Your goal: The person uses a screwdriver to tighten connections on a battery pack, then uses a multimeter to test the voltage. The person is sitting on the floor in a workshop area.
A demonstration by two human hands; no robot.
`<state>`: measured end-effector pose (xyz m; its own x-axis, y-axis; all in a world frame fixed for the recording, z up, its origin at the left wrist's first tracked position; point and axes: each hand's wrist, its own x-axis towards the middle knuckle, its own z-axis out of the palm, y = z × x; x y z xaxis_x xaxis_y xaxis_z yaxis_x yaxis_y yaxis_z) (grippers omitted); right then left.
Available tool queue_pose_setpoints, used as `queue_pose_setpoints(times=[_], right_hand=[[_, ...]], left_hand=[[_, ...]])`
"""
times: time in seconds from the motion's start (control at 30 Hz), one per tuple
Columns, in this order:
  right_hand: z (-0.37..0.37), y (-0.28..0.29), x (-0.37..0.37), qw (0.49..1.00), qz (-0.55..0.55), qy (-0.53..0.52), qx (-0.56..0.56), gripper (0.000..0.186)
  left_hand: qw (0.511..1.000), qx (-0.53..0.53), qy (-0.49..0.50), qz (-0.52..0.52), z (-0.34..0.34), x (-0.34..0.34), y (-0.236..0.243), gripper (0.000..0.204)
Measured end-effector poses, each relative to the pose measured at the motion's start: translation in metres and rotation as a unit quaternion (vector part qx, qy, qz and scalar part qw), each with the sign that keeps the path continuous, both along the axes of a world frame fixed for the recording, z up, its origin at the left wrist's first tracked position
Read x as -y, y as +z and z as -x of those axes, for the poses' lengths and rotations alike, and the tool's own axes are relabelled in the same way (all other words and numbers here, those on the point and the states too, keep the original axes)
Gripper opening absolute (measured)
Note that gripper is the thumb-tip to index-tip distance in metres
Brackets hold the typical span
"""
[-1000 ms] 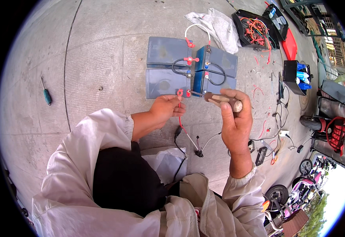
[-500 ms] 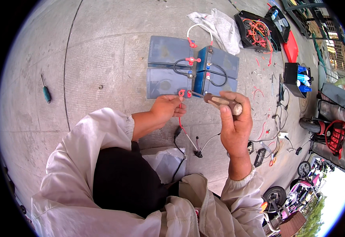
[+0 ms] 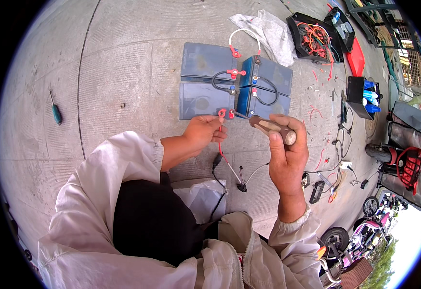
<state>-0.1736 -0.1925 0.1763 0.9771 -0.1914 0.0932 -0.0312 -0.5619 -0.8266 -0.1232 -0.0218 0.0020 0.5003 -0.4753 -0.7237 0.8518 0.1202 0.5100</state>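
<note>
Several grey-blue block batteries (image 3: 205, 98) lie close together on the ground. My left hand (image 3: 204, 131) is closed at the near edge of the left one, pinching a red wire (image 3: 220, 146) just below its red terminal cover (image 3: 221, 113). In my right hand (image 3: 288, 153) is a screwdriver (image 3: 268, 125) with a brown and tan handle. Its shaft points left, and the tip meets the red terminal (image 3: 231, 114) on that battery's near corner. Black jumper cables (image 3: 274, 91) and a white one (image 3: 244, 30) link other terminals.
A teal-handled screwdriver (image 3: 56, 113) lies far left. Behind the batteries are a grey cloth (image 3: 263, 33) and a black case (image 3: 296, 36) of red wires. To the right stand a black box (image 3: 357, 98) with blue-capped bottles, loose cables (image 3: 336, 159) and a bicycle wheel (image 3: 335, 241).
The screwdriver handle and my right hand have shifted very slightly, the tip staying at the red terminal. My left hand keeps its place on the wire.
</note>
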Motion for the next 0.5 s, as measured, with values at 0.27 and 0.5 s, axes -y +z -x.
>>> queue_pose_setpoints(times=[0.27, 0.5], right_hand=[[0.0027, -0.0033, 0.0017, 0.999, -0.049, -0.003, 0.002, 0.026], [0.0036, -0.0089, 0.0026, 0.999, -0.017, -0.003, 0.037, 0.027]], left_hand=[[1.000, 0.003, -0.001, 0.002, 0.0000, 0.0001, -0.0005, 0.035], [1.000, 0.005, 0.001, 0.002, 0.0009, 0.0006, -0.0016, 0.035]])
